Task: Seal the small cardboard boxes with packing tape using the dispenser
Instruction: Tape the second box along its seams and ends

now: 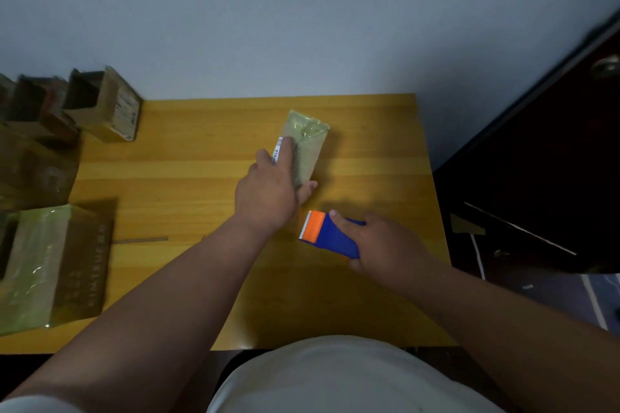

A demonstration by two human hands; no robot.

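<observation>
A small cardboard box [307, 141], shiny with clear tape over its top, lies near the middle of the yellow wooden table [208, 184]. My left hand [268, 191] grips the box's near end, fingers wrapped round its sides. Just to the right and nearer me, my right hand [382, 245] holds the blue tape dispenser [332, 236] by its handle. Its orange toothed cutter end points left, toward the box, a short way off it.
Several open small cardboard boxes [100, 104] stand at the table's far left corner. A larger taped box [53, 265] sits at the left front. A thin strip [141, 239] lies on the table. A dark door [553, 144] stands to the right.
</observation>
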